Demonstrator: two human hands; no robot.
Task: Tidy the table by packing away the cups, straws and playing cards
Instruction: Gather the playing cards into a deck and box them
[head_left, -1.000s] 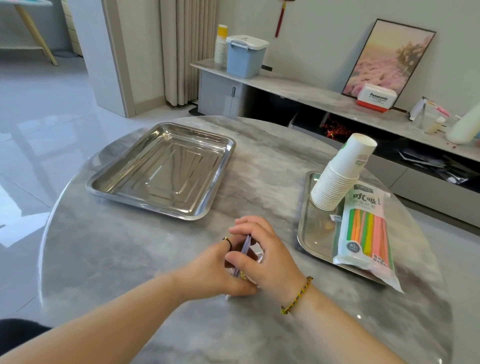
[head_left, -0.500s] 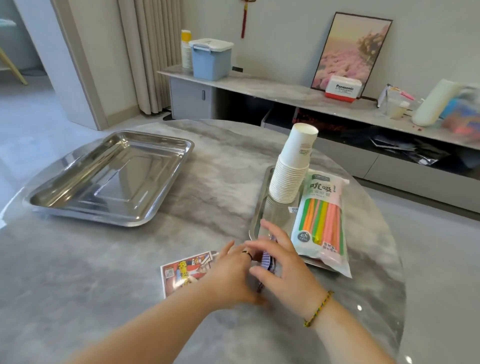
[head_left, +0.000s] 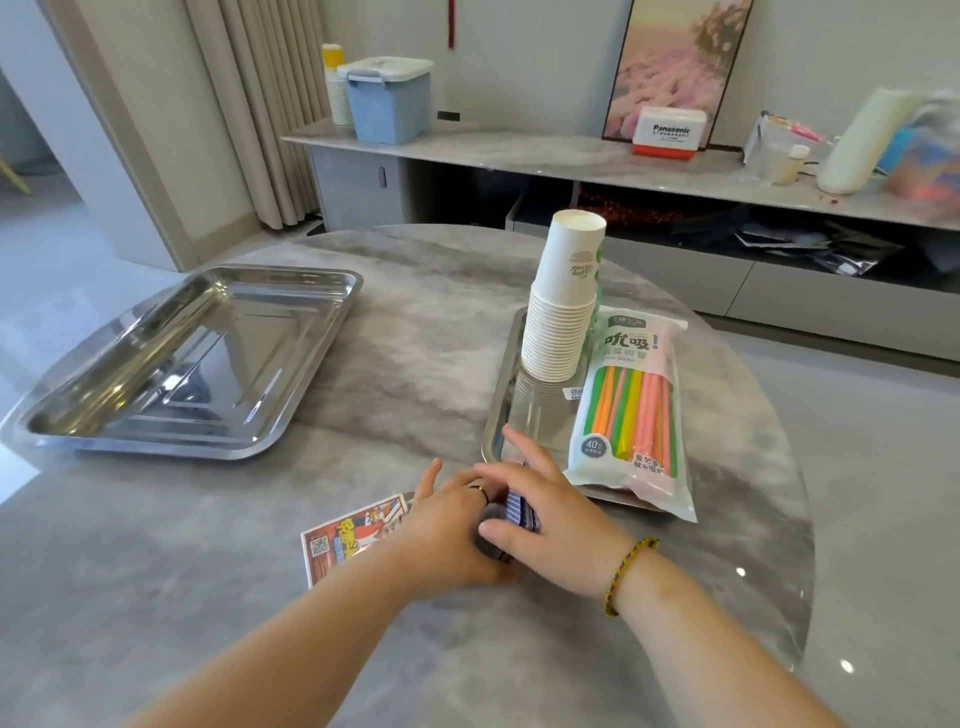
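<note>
Grey marble table (head_left: 415, 322), sideboard (head_left: 519, 150) behind (cluttered); left hand (head_left: 452, 535), right hand (head_left: 561, 530) fingers (head_left: 522, 447) pinch card deck (head_left: 519, 512).

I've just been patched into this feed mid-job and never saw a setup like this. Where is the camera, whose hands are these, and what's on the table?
There is no machine: a person works bare-handed, and the one camera sits on their head, looking forward and down. The left hand and right hand grip a deck of playing cards between them, low over the grey table. Beside the left hand lies a printed packet, perhaps the card box. The nearer steel tray holds a stack of paper cups and a pack of coloured straws; a second steel tray sits further left.
</note>
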